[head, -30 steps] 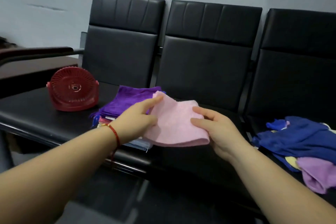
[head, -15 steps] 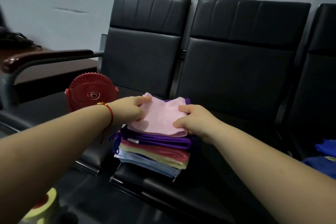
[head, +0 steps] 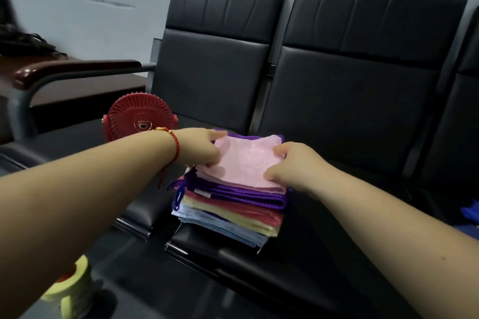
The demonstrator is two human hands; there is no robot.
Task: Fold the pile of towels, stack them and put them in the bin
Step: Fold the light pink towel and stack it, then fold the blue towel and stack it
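Note:
A folded pink towel (head: 246, 163) lies on top of a stack of folded towels (head: 233, 210) in purple, red, yellow and light blue, on a black bench seat (head: 298, 254). My left hand (head: 199, 147) holds the pink towel's left edge, thumb under and fingers on top. My right hand (head: 293, 166) grips its right edge with curled fingers. A bit of unfolded blue towel (head: 470, 215) shows at the far right edge. No bin is in view.
A red round fan (head: 140, 119) stands on the left seat, just behind my left wrist. A yellow object (head: 70, 290) sits on the floor at lower left. Seat backs rise behind the stack; an armrest (head: 72, 70) is at the left.
Both hands carried the pink towel left onto the stack and set it down. The view turned left, so the pile of unfolded towels has almost left the frame.

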